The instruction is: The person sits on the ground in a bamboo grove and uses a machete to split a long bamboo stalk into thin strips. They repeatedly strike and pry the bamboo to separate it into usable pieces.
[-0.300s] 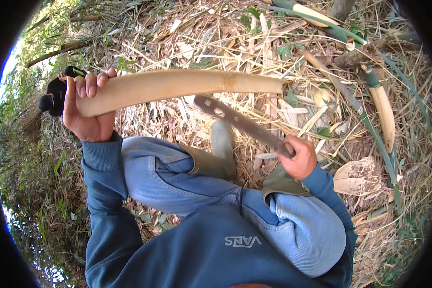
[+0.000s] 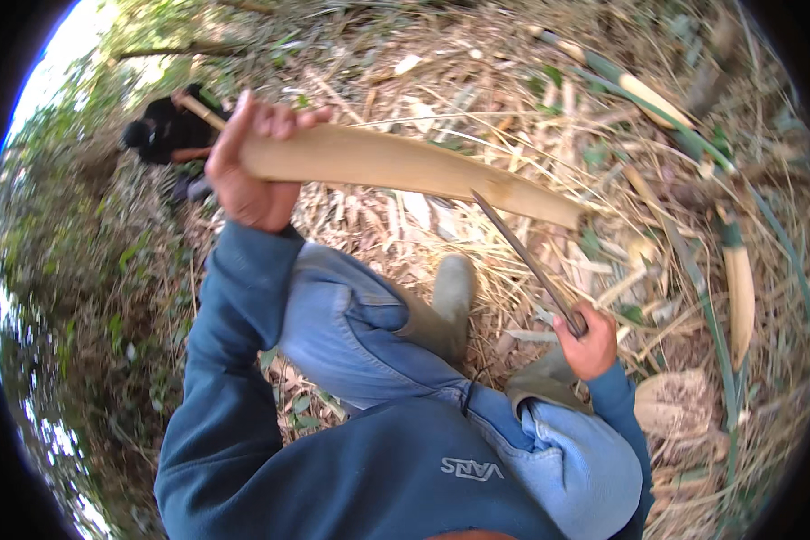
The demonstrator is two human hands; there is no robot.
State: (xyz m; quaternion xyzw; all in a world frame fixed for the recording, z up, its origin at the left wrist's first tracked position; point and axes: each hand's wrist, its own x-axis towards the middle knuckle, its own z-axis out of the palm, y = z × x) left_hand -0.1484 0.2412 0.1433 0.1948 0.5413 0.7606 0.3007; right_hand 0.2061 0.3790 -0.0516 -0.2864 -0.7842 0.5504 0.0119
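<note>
My left hand is closed around the left end of a long, pale, slightly curved strip that looks like bamboo or wood. The strip stretches to the right in front of me, its far end dipping a little. In my right hand is the near end of a narrow dark metal blade, seen nearly edge-on. Its tip points up and left and overlaps the strip's lower edge; whether they touch I cannot tell.
Dry leaves and pale shavings cover the ground. Green-and-pale cut stalks lie at the right, near a pale broad piece. A person in black is at the upper left, beside dense greenery. My boot stands below the strip.
My left hand has shifted right and up with the strip, whose far end now tilts down. The blade has turned from its flat, holed side to nearly edge-on, and its tip now overlaps the strip.
</note>
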